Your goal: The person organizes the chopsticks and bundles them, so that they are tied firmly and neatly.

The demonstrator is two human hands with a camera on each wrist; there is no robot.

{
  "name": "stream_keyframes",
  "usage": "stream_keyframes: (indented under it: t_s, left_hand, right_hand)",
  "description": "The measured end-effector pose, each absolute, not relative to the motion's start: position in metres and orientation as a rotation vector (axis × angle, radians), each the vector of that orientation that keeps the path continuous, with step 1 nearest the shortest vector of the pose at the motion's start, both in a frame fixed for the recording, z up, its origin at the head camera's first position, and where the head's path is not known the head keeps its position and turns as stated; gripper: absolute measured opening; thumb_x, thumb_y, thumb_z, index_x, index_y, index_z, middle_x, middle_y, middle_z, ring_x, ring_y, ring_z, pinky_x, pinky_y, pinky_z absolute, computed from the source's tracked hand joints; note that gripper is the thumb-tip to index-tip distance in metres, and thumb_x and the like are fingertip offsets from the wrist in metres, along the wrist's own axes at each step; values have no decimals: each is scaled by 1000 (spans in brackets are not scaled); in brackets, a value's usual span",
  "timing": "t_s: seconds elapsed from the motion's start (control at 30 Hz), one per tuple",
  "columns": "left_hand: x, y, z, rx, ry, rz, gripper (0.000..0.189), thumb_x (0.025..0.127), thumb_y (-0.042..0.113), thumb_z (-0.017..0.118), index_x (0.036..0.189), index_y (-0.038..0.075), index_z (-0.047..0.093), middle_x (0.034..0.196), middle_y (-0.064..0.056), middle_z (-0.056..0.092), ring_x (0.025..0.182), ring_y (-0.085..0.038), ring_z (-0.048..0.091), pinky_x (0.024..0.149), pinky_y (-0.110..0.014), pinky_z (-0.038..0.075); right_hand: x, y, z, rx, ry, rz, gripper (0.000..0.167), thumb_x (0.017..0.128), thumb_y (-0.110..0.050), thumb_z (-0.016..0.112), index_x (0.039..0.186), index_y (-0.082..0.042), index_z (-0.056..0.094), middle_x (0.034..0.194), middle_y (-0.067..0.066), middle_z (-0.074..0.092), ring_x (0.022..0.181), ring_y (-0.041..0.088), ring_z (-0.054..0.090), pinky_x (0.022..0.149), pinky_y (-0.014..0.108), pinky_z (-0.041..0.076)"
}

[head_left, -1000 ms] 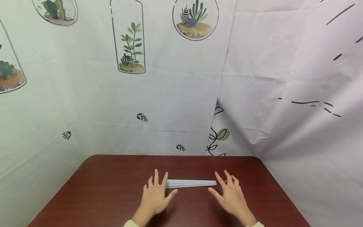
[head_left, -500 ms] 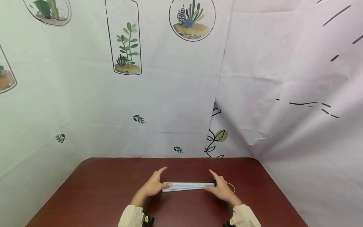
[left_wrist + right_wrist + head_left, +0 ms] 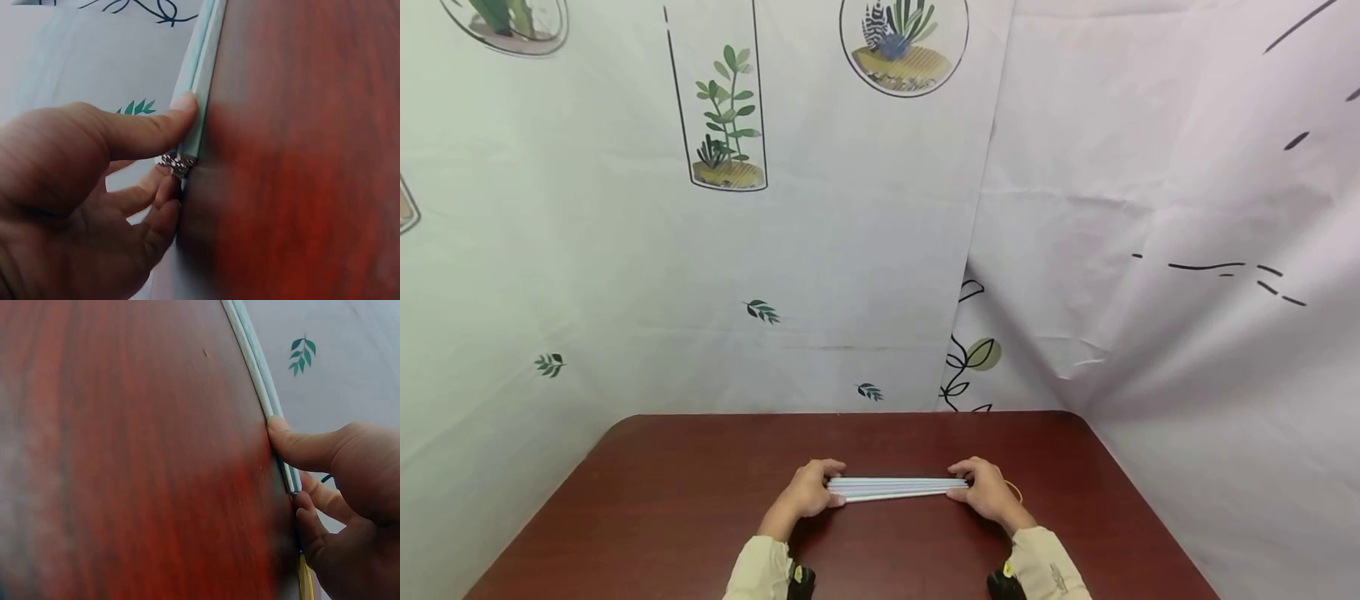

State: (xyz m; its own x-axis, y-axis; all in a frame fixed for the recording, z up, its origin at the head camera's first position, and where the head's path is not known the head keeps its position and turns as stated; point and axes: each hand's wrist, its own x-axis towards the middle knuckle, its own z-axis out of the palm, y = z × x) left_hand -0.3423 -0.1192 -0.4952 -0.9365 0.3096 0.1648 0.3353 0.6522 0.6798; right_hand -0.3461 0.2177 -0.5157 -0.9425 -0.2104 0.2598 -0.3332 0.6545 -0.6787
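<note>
A closed folding fan (image 3: pixel 897 488) with pale blue, strip-like sides lies crosswise near the middle of the table. Its left end is broader and, in the left wrist view, displays dark, patterned folds (image 3: pixel 177 164). My left hand (image 3: pixel 808 488) holds that end, thumb on the near side and fingers behind. The narrower right end is pinched by my right hand (image 3: pixel 988 492), its thumb (image 3: pixel 284 434) pressed on the near side. A yellow cord loop (image 3: pixel 1015 490) trails from this end. Parts of both ends are hidden by fingers.
The dark red wooden table (image 3: pixel 700 500) has rounded far corners. Behind it hangs a white cloth (image 3: pixel 865 250) printed with plants in jars and leaf sprigs. A dark device (image 3: pixel 802 581) sits at my left wrist.
Both hands came down from hovering spread over the fan. The thumbs settled on its near side and the fingers curled behind, so each hand now grips one end.
</note>
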Motion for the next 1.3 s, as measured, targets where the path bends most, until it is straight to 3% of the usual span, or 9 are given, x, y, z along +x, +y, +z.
stream_keyframes:
  t_s: [0.13,0.3,0.47,0.8,1.07,1.3]
  left_hand:
    - [-343,-121,-495,-690,-2825,-1100,39,79,2,79,116,-5,67,110,-17,68,97,-33,63,82,-46,51]
    - [-343,-122,-497,-713,-2841,-1078,27,81,-1,77,107,-3,69,98,-11,67,89,-26,61,78,-42,50]
    - [-342,-121,-497,-713,-2826,-1042,17,82,2,76,98,4,69,92,-4,60,88,-23,54,79,-42,46]
    - [-340,-124,-495,-705,-2937,-1097,22,84,4,76,101,9,63,91,0,61,81,-16,54,74,-37,46]
    - [-342,-128,-496,-699,-2912,-1065,23,81,7,81,102,7,72,95,-1,66,84,-16,60,72,-35,51]
    - [-342,-127,-494,-686,-2902,-958,21,75,11,86,95,11,79,92,2,68,87,-17,54,69,-29,49]
  right_hand:
    - [-349,220,-514,514,-2721,1108,25,78,-9,82,102,-5,74,94,1,64,85,19,58,72,30,49]
    - [-350,220,-514,567,-2769,1113,13,81,-11,80,91,-11,71,88,-2,58,79,13,51,69,27,45]
    - [-349,220,-515,604,-2751,1088,13,83,-11,79,84,-15,66,85,-5,55,77,9,50,69,27,44]
    - [-352,223,-518,689,-2718,1156,12,84,-13,79,90,-14,69,84,-7,58,76,6,53,67,25,46]
    - [-352,225,-520,732,-2720,1167,12,83,-22,80,90,-16,71,85,-8,58,76,5,51,68,25,46]
    - [-351,225,-519,813,-2689,1068,11,84,-21,78,86,-17,68,82,-10,54,76,5,49,69,25,43]
